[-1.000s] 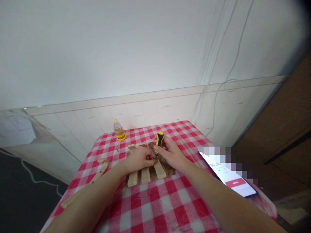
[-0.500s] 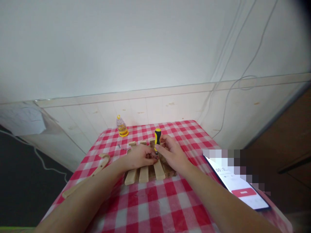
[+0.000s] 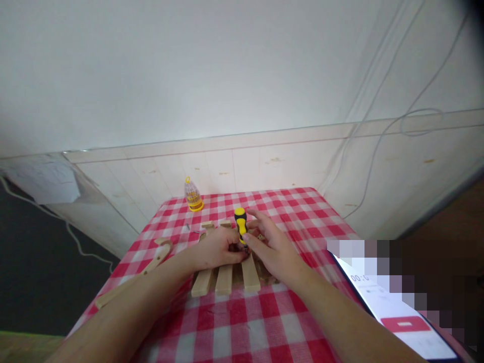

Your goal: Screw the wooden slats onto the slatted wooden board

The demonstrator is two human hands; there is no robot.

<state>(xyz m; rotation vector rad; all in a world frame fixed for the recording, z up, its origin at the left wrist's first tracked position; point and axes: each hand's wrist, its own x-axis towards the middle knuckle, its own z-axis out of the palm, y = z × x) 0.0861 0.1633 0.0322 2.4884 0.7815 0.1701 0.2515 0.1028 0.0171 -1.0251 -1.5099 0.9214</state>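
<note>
A yellow-and-black screwdriver stands over a wooden slat, its handle leaning slightly left and its shaft pointing down. My right hand is closed on the handle from the right, thumb in front and index finger lifted. My left hand lies across the slats, fingers and thumb pinched by the screwdriver's tip; what they hold is hidden. Two more slats, a middle one and a left one, lie alongside over a darker wooden piece. A curved wooden piece with holes lies left, partly behind my left forearm.
A clear container with a yellow base stands at the back left. Small metal pieces lie on the red-and-white checked tablecloth. A phone with a lit screen is at the right edge. A wall rises behind the table.
The screwdriver's handle has tipped a little left and towards me. My right index finger has lifted away from the handle. My left hand stays by the tip; the view has shifted slightly.
</note>
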